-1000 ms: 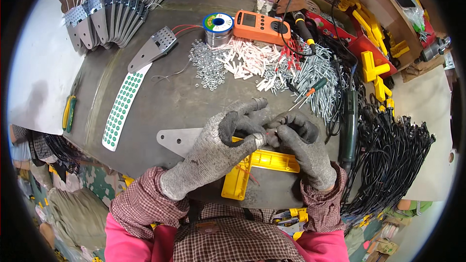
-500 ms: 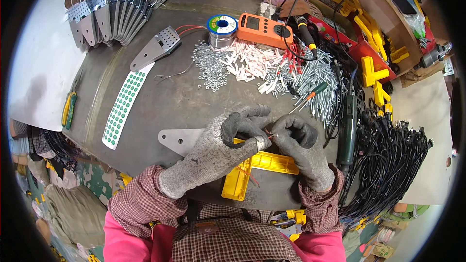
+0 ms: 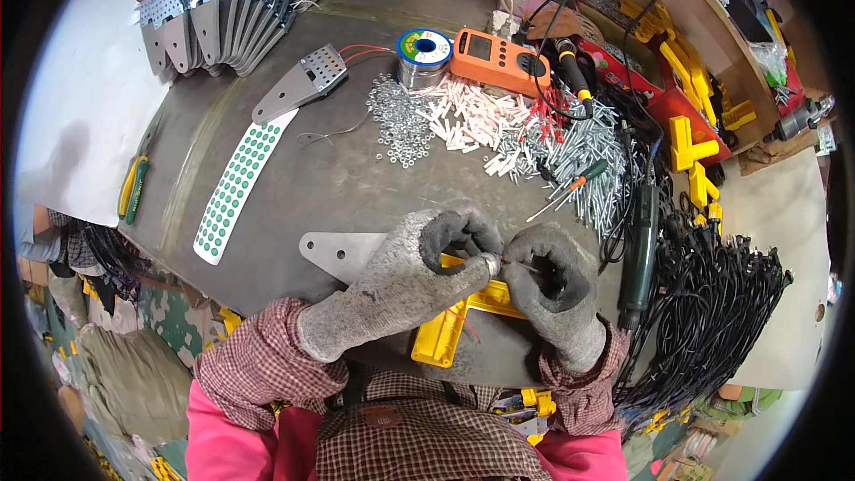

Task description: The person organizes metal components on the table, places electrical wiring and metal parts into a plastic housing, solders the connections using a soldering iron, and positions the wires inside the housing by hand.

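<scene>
Hands, left and right, hide most of a yellow part.

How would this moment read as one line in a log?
left hand: pinching small metal piece | right hand: fingertips at same piece | under hands: yellow bracket, metal plate

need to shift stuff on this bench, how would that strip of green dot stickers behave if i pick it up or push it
The strip of green dot stickers looks thin and paper-like, lying flat on the grey bench, so it would probably flop and bend when lifted by one end. It seems very light, so a push would likely slide or buckle it. Being flat, it should not roll.
</scene>
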Available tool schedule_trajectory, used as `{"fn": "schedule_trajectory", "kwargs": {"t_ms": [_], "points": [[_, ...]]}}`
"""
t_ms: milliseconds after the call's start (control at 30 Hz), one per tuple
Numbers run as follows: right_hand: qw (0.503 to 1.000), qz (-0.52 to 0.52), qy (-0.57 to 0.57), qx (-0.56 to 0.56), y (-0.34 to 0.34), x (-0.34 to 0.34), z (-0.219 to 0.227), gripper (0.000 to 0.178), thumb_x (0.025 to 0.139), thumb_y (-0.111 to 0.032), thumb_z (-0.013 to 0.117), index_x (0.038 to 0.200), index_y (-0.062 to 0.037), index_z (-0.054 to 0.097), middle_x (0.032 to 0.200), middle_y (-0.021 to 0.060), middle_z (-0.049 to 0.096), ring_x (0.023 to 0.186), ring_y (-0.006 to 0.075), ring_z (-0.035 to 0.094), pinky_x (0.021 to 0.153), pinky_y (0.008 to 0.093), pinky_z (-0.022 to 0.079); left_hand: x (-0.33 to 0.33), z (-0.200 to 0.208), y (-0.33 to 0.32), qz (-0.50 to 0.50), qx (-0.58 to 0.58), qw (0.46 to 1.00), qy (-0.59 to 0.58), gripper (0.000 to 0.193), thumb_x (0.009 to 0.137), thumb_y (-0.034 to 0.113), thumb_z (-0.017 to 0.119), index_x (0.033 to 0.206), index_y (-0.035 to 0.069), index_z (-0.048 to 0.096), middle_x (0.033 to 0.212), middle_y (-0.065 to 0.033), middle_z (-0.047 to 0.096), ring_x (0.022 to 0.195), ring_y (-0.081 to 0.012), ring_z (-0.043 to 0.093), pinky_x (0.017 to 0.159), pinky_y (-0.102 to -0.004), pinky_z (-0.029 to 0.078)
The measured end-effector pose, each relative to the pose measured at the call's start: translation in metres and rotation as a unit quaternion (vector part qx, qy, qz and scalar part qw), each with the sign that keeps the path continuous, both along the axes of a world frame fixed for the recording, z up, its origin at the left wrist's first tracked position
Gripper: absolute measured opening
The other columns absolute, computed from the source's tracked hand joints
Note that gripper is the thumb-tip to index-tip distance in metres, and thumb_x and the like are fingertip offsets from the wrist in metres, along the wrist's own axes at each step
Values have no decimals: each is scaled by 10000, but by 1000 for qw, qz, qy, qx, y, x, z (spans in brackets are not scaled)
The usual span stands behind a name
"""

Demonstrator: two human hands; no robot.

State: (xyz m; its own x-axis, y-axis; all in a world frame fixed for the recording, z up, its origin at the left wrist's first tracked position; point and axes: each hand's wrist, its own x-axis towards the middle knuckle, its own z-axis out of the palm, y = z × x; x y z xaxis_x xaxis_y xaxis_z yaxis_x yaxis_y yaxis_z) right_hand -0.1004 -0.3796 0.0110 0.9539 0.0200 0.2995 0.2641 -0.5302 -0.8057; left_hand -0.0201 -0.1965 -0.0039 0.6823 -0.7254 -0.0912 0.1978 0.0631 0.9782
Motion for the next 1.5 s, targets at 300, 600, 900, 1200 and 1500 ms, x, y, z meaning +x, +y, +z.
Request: {"fn": "schedule_trajectory", "kwargs": {"t_ms": [300, 600, 900, 1200, 1500], "points": [[976, -36, 146, 161, 6, -3, -15, 81, 912, -86, 586, 939, -10, 600, 854, 20, 615, 779, 83, 556, 698, 258, 475, 7, 6, 8, -62, 60, 881, -465, 254, 828, 35, 665, 1061, 60, 567, 994, -49, 595, 989, -179, 602, 891, -320, 494], [978, 6, 120, 171, 2, -5, -13, 89, 941, -93, 604, 968, -9, 616, 882, 27, 632, 783, 76, 554, 713, 235, 456, 14, 4, 8, -14, 19, 882, -470, 363, 791, 39, 715, 1093, 51, 514, 992, -76, 565, 914, -201, 597, 865, -340, 485], [1000, -2, 8, -24, 8, -5, -7, 72, 825, -19, 666, 864, -39, 609, 779, 72, 620, 647, 164, 591, 587, 290, 463, 7, 4, 13, -96, 91, 963, -235, 683, 879, 106, 641, 1492, 84, 342, 1431, -173, 475, 1207, -308, 542, 1005, -377, 427], [995, -89, -9, -35, 10, -12, -16, 129, 826, -8, 681, 943, -40, 637, 748, 104, 603, 626, 255, 618, 556, 318, 464, 6, 3, -3, -32, -2, 911, -410, 542, 835, 20, 611, 1365, 78, 514, 1162, -99, 605, 888, -255, 589, 895, -421, 437], [981, -94, 23, -167, 7, -28, 3, 275, 797, -130, 732, 1057, -74, 658, 849, 98, 628, 741, 304, 642, 655, 392, 510, 0, 12, -15, -36, 98, 863, -494, 668, 753, 15, 634, 1402, 83, 494, 917, -33, 595, 828, -229, 580, 867, -403, 482]]}}
